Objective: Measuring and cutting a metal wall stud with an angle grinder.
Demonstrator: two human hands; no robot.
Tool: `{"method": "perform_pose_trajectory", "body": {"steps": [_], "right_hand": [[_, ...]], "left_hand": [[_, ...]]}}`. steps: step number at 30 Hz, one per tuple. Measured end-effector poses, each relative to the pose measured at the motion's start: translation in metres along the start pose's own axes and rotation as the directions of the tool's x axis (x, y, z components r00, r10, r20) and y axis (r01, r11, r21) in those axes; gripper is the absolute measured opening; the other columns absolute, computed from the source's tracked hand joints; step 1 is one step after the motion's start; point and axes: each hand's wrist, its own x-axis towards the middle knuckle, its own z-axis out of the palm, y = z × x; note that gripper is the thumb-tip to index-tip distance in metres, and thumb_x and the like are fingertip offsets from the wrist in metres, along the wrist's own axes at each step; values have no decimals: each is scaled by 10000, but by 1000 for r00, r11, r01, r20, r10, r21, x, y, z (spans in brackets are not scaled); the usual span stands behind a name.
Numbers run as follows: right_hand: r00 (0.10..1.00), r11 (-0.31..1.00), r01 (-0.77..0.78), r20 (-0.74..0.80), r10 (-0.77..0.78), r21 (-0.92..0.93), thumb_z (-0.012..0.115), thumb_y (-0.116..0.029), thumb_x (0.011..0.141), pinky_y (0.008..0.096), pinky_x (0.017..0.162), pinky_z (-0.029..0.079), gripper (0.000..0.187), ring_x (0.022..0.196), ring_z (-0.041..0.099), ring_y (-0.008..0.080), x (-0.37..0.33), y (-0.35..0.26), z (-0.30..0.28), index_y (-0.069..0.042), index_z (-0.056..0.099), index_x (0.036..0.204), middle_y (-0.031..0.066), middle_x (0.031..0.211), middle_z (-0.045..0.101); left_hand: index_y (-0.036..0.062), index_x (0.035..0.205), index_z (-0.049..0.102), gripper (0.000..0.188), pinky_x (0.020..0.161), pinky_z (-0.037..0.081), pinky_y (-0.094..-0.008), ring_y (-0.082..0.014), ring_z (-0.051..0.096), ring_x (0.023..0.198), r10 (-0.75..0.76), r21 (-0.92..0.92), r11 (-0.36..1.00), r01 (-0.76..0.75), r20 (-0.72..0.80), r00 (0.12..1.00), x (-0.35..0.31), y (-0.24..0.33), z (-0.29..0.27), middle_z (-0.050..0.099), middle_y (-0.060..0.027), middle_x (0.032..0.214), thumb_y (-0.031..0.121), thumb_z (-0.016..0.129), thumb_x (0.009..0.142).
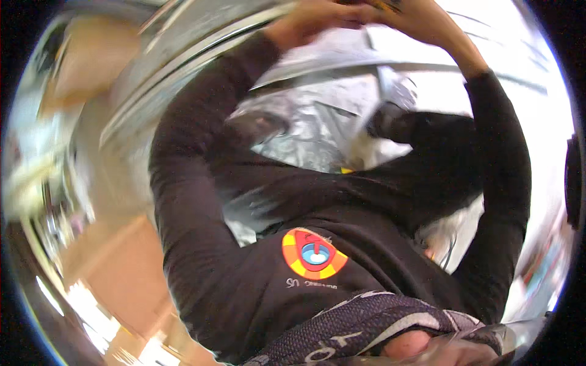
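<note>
the left hand (305, 23) and right hand (424, 23) meet at the top edge, near a blurred black-and-orange object (389, 5); whether their fingers (348, 16) grasp it, i cannot tell.

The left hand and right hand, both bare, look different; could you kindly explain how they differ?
The bare left hand points rightward; the bare right hand points leftward. Less bare wrist shows between left hand and left black sleeve than between right hand and right black sleeve. Both are partly cut off by the top edge.
</note>
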Motion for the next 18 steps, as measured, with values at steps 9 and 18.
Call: {"method": "perform_pose_trajectory", "body": {"steps": [9, 18], "right_hand": [[968, 953, 169, 140, -209, 251, 770, -151, 859, 465, 857, 532, 681, 1067, 674, 417, 6, -68, 18, -159, 388, 1423, 233, 1183, 682], [903, 996, -46, 430, 7, 79, 535, -221, 1023, 413, 975, 481, 377, 1188, 624, 374, 19, 48, 40, 8, 571, 1320, 259, 1224, 660]], "left_hand": [[11, 870, 682, 469, 671, 527, -303, -156, 641, 715, 226, 337, 941, -40, -534, 815, -78, 5, 19, 697, -81, 794, 321, 952, 645], [23, 1072, 725, 241, 631, 538, -348, -238, 674, 692, 548, 975, 223, 13, -137, 825, -175, 23, -126, 696, -100, 777, 216, 658, 944]]}}
